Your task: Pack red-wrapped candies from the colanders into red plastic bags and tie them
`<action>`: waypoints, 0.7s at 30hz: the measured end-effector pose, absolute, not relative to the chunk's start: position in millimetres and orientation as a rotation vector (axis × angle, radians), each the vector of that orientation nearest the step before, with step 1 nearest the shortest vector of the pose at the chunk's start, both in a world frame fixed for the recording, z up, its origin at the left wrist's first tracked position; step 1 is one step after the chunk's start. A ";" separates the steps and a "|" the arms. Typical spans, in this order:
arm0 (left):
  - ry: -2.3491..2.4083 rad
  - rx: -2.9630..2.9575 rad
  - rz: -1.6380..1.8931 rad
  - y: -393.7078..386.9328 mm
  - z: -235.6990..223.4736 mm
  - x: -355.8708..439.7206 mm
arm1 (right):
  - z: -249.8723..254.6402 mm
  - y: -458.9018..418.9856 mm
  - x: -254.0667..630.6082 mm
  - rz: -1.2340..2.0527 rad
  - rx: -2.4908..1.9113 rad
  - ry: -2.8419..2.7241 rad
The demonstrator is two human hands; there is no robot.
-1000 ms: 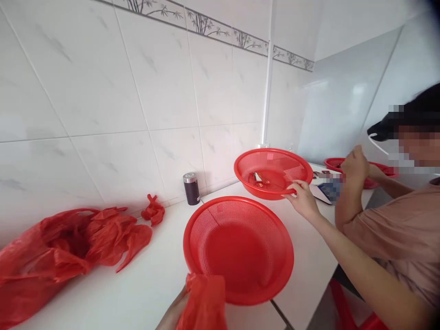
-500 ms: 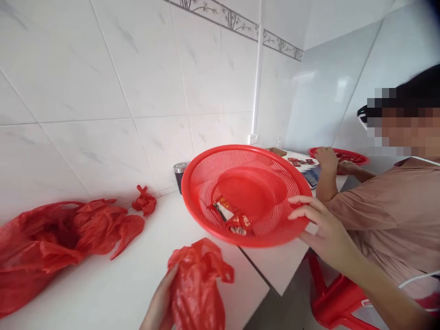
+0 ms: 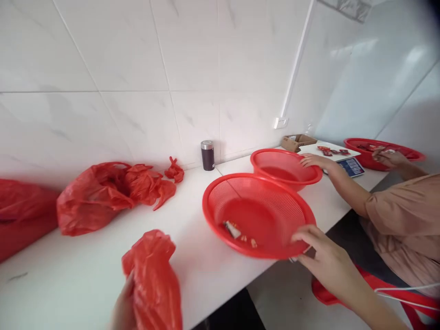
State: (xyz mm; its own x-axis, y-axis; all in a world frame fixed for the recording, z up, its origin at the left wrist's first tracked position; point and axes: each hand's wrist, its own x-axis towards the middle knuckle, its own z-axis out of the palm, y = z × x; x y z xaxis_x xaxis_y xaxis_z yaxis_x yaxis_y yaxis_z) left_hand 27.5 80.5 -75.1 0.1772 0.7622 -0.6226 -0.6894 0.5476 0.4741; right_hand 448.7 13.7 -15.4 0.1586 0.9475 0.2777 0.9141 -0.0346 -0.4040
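My right hand (image 3: 318,245) grips the near right rim of a round red plastic basket (image 3: 261,185) with mesh sides, tilted toward me. Low inside that basket lie a few small red and white packets (image 3: 233,230). In my left hand (image 3: 124,305), at the bottom of the view, is a crumpled red plastic bag (image 3: 156,279); the fingers are mostly behind it. Right behind my basket sits another red basket (image 3: 278,166), with a co-worker's hand (image 3: 314,160) on its rim.
More red plastic bags (image 3: 92,197) lie along the wall on the white table (image 3: 68,279). A dark tumbler (image 3: 207,156) stands at the back. To the right are a scale (image 3: 350,167) with red packets, a cardboard box (image 3: 297,142), a third red basket (image 3: 374,160) and a red stool (image 3: 326,293).
My basket has come down lower, toward the table. The second basket now shows behind it, with the co-worker's hand on it. The view has swung, and the red bag appears further left.
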 end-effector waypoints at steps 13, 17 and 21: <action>0.902 0.218 1.103 72.6 -66.2 63.8 | 7.6 54.4 287.1 0.955 -1.405 -1.734; 0.961 0.376 1.115 63.6 -68.1 57.3 | -16.1 90.9 259.7 1.136 -1.104 -1.612; 1.111 0.595 1.233 67.2 -79.1 24.3 | -22.5 107.0 276.4 1.136 -1.009 -1.317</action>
State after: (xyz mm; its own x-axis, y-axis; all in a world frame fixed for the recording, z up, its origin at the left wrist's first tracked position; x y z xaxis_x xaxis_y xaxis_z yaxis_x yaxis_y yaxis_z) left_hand 24.3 67.2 -79.1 -0.0554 0.9398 -0.3371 -0.4333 0.2816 0.8561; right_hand 276.4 107.0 -22.5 -0.0665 0.9798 0.1885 -0.0427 0.1859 -0.9816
